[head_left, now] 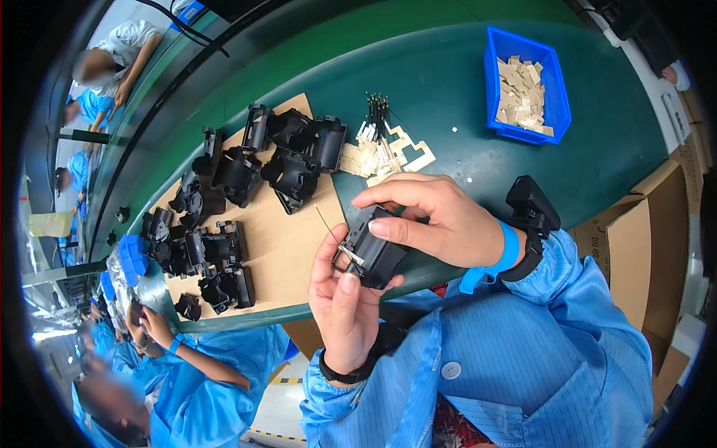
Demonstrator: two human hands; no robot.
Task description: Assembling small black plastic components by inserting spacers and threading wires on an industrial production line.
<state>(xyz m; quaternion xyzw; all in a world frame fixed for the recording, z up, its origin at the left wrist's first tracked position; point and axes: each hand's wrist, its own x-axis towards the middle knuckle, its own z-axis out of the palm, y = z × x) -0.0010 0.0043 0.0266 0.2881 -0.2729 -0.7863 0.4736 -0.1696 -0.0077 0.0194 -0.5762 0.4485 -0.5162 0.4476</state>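
Between my two hands is a black plastic housing (379, 254), held tilted just over the near edge of the table. My left hand (345, 299) grips its lower left side, thumb on top and fingers curled beneath. Along that side lies a thin pale strip with a wire (351, 252), its end sticking up past my left fingers. My right hand (441, 224) rests on the housing from above, thumb on its upper face and index finger at its far end. The underside of the housing is hidden.
Several black housings (293, 175) stand on a cardboard sheet (272, 257) to the left. Beyond my hands lie black-tipped wires and pale strips (381, 153). A blue bin (489, 82) of beige pieces stands far right, a cardboard box (635, 246) nearer. A co-worker (202, 381) sits at left.
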